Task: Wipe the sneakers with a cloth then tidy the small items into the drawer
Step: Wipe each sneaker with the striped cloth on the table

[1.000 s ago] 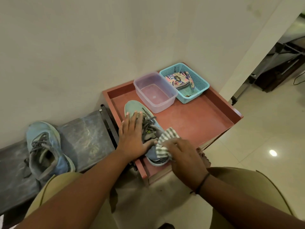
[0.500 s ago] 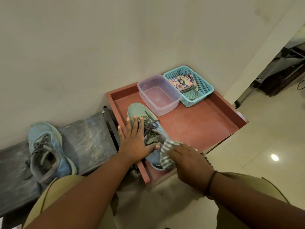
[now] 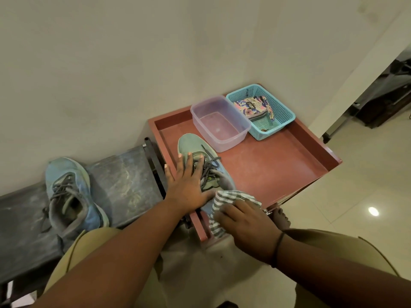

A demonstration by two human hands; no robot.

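item: teal mesh sneaker with grey laces [image 3: 195, 150], lying on the red-brown raised-edge cabinet top [image 3: 266, 170], toe pointing far, heel at the near edge. status: wiping appears to be under way.
left hand [image 3: 189, 185]: lying flat on the laces and left side of this shoe, fingers straight and spread, gripping nothing, apparently steadying it.
right hand [image 3: 242, 218]: pressing a grey-and-white striped cloth [image 3: 233, 196] against the heel end; fingers are bending over the cloth, how tightly cannot be told.
item: second blue sneaker with grey laces [image 3: 71, 194], resting on the dark grey bench [image 3: 124, 181] to the left, well apart from both hands; looking dusty, judged not yet wiped.
item: clear plastic tub [image 3: 219, 123], far of the shoe, nothing showing inside.
item: turquoise perforated plastic basket [image 3: 282, 112], far right, holding patterned small items [image 3: 251, 106]; judged not yet tidied away.
drawer: not clearly showing.
remaining, by judgement: finishing this shoe, the second shoe, then all the tidying.
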